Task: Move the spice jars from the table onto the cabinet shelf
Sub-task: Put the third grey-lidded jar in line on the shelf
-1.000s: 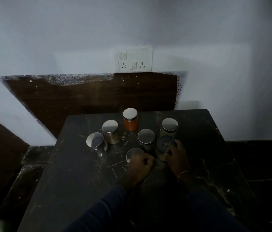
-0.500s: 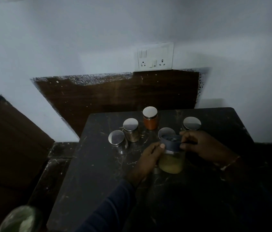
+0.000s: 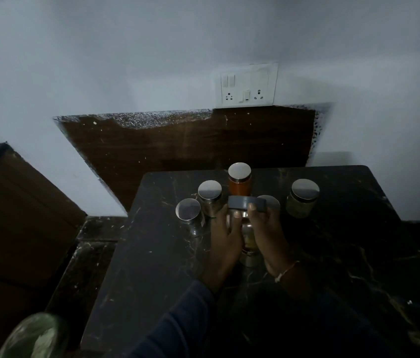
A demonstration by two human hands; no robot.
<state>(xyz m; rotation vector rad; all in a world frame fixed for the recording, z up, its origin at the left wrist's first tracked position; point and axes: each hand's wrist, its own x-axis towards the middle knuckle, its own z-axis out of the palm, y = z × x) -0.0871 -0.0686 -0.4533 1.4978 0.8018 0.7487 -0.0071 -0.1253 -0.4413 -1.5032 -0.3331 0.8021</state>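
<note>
Black tabletop [image 3: 167, 254] veined with pale marbling; silver jar lids [image 3: 210, 189]; one orange jar [image 3: 240, 186]; white wall socket [image 3: 246, 85].

Left hand [image 3: 225, 239] and right hand [image 3: 268, 236] hiding most of gray-lid jar [image 3: 247, 203]. Its lid covering half of silver-lid jar [image 3: 273, 202] behind. Blurry green thing [image 3: 33, 337] running off bottom edge.
</note>
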